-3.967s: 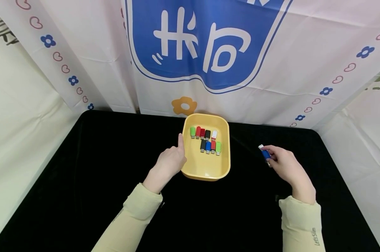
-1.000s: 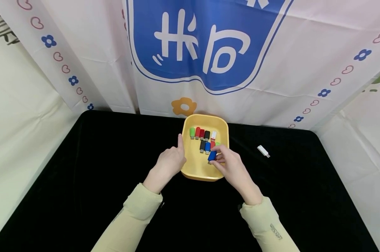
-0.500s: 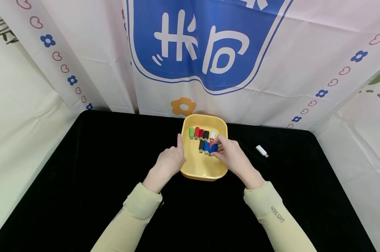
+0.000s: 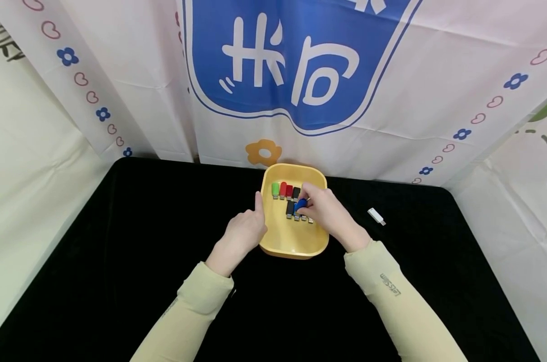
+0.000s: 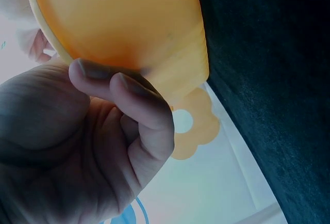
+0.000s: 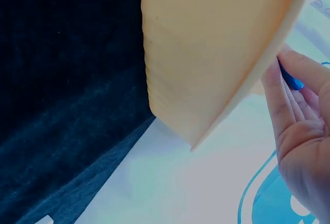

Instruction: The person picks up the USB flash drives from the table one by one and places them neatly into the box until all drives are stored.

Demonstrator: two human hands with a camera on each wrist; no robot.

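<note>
A yellow plastic basin point(image 4: 293, 246) stands near the back of the black table. My left hand point(image 4: 245, 231) holds its left rim, with the index finger stretched along the edge and other fingers curled against the outer wall, as the left wrist view shows. Over the basin, my right hand point(image 4: 325, 208) pinches a blue USB stick point(image 4: 301, 203) between thumb and fingers. Several USB sticks lie in two rows inside: a green one point(image 4: 275, 189), a red one point(image 4: 283, 189) and a black one point(image 4: 290, 207) show. The right hand hides most of those on the right.
A white USB stick point(image 4: 375, 215) lies on the black tablecloth point(image 4: 164, 216), right of the basin. Behind the basin hangs a white curtain point(image 4: 391, 146) with a blue emblem; pale cloth also encloses both sides.
From the table's right, my right hand has brought the blue USB stick over the basin, then shifted it up and slightly left above the rows. My left hand stays at the rim.
</note>
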